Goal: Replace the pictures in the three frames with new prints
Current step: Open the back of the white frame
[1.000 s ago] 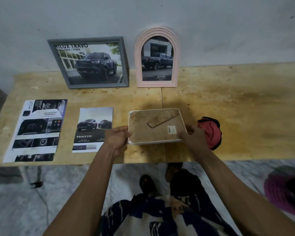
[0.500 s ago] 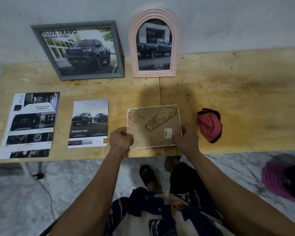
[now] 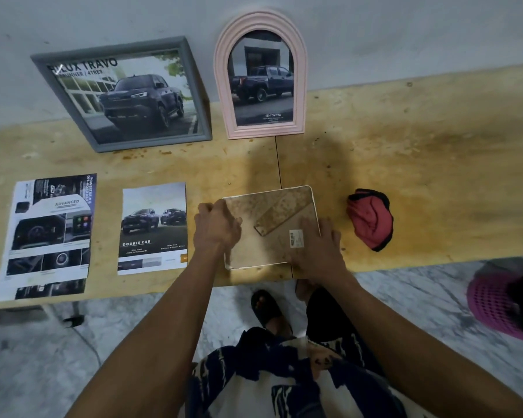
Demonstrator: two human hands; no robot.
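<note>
Both hands slid inward onto the face-down frame (image 3: 269, 227) since 0.5 s ago. Left hand (image 3: 216, 227) curls over its left edge, right hand (image 3: 317, 248) lies flat by the barcode sticker (image 3: 296, 238), nr table's front edge. Left of grip: "DOUBLE CAB" print (image 3: 153, 227), "ADVANCED" sheet (image 3: 50, 233). Behind: "TRAVO" grey frame (image 3: 127, 95), "TOYOTA" pink frame (image 3: 261, 76).

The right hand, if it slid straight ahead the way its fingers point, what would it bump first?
Probably the stand flap on the face-down frame under the right hand; past that, maybe the pink arched frame.
</note>
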